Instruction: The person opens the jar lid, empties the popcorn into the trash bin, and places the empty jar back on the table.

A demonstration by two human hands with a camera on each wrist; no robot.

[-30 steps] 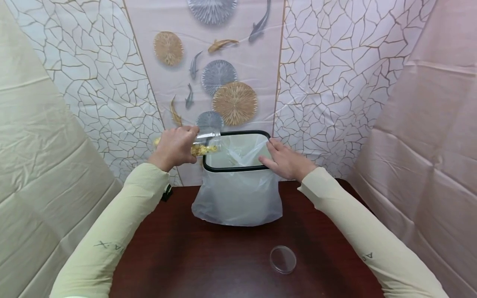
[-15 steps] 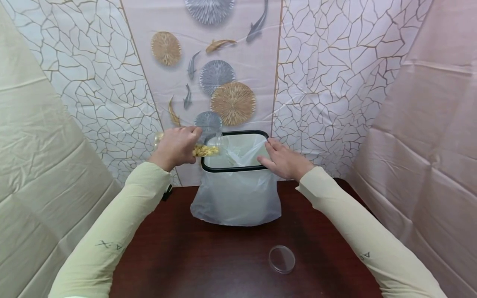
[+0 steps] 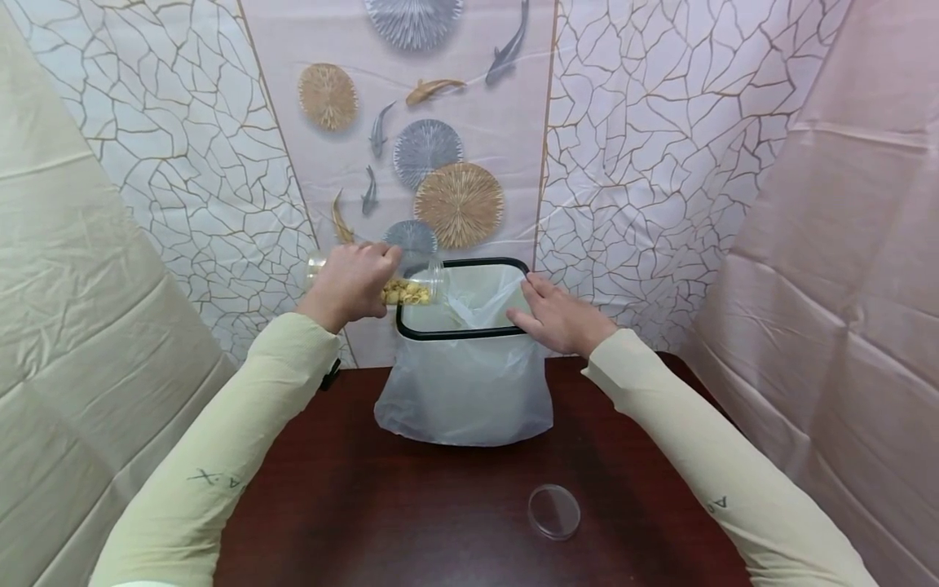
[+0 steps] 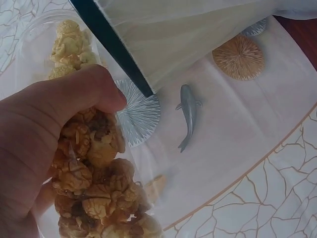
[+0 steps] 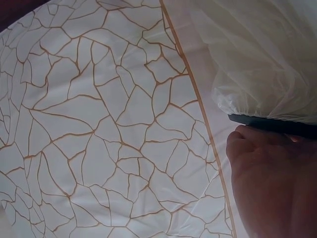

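My left hand point(image 3: 354, 281) grips a clear plastic jar point(image 3: 416, 265) lying on its side, its mouth over the left rim of a bin point(image 3: 462, 334). Popcorn point(image 3: 406, 292) lies along the jar's lower side; the left wrist view has caramel-brown popcorn point(image 4: 94, 183) below my thumb and paler pieces point(image 4: 69, 44) toward the mouth. The bin has a black rim and a translucent white bag point(image 3: 469, 399) hanging down outside it. At the bin's right rim rests my right hand point(image 3: 561, 314), fingers extended, thumb over the opening. Much of the jar is hidden by my left hand.
A round clear lid point(image 3: 554, 512) lies on the dark red-brown table point(image 3: 440, 505) near the front. Behind the left forearm shows a small black object point(image 3: 330, 377). A patterned cloth point(image 3: 623, 163) hangs close behind the bin, with beige cloths at both sides.
The jar in my left hand has moved slightly right, its mouth further over the bin, and the popcorn inside has shifted. My right hand keeps its place on the rim.
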